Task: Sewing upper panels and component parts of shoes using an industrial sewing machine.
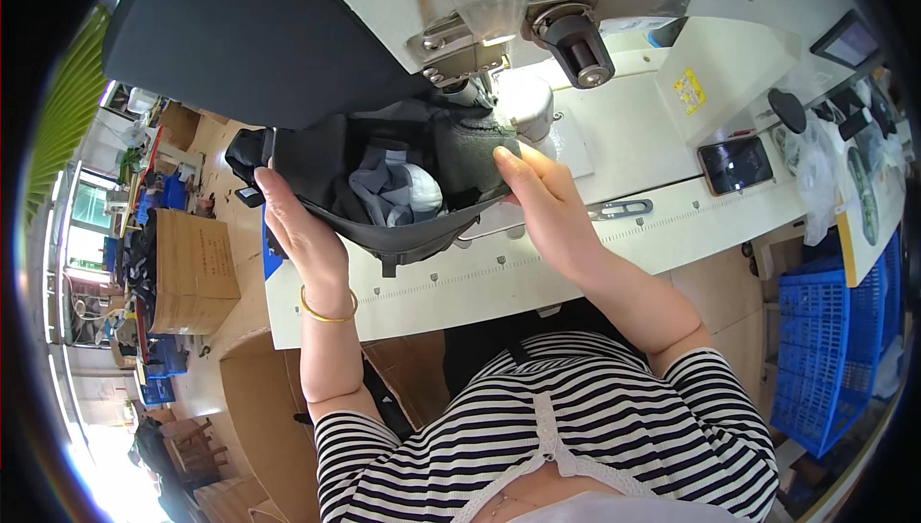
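A black fabric bag lies with its mouth facing up under the head of a sewing machine. Inside it, bunched grey and white cloth shows. My left hand grips the bag's left side, thumb up along the outside and the other fingers mostly hidden. Thumb and fingers of my right hand pinch the bag's right rim, just below the needle area. That edge of the bag reaches the machine's needle and presser foot, whose exact contact I cannot make out.
A phone and a slotted metal piece lie on the white worktable. Blue plastic crates stand low on the right. Cardboard boxes are on the left. A dark panel rises at the back left.
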Demonstrator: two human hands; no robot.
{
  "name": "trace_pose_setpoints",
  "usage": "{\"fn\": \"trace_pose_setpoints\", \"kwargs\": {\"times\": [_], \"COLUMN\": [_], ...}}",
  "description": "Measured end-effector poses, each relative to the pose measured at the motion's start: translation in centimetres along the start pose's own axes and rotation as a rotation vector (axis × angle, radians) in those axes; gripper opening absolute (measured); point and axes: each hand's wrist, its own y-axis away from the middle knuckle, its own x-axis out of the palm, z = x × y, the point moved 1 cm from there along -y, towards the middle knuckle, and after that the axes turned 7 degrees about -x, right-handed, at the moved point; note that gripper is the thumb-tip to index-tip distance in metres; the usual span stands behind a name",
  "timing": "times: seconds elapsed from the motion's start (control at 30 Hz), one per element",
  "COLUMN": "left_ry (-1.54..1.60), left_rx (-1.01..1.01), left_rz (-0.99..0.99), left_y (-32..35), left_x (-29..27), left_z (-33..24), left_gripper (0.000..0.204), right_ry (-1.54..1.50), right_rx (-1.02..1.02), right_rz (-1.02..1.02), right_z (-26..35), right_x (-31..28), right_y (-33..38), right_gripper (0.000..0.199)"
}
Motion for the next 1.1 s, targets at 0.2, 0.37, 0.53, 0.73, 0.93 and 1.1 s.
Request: {"fn": "trace_pose_setpoints", "kwargs": {"times": [0.2, 0.37, 0.53, 0.73, 0.93, 1.1], "left_ry": [0.076, 0.161, -0.112, -0.924, -1.889, -1.655], "left_rx": [-0.092, -0.401, -0.567, -0.416, -0.367, -0.073], "left_rz": [0.001, 0.012, 0.113, 0.184, -0.207, -0.013], "left_y": [-0.4, -3.4, -13.2, -4.8, -18.8, -16.4], "left_x": [-0.5, -0.9, -3.3, -2.3, -11.1, -16.0], "left_z": [0.0, 0.5, 6.2, 7.8, 9.9, 10.8], "left_gripper": [0.039, 0.027, 0.042, 0.063, 0.085, 0.064], "right_ry": [-0.060, 0.033, -0.136, -0.062, -0.058, -0.068], "right_rx": [-0.012, 0.081, 0.087, 0.159, 0.172, 0.188], "right_rz": [0.037, 0.037, 0.336, 0.275, 0.378, 0.393], "right_z": [-0.8, 0.5, -0.3, -1.4, -2.2, -2.9], "right_x": [-0.1, -0.2, -0.3, -2.4, -1.1, 1.1], "right_y": [0.5, 0.6, 1.3, 2.9, 4.0, 4.0], "right_gripper": [0.034, 0.042, 0.054, 0.034, 0.026, 0.024]}}
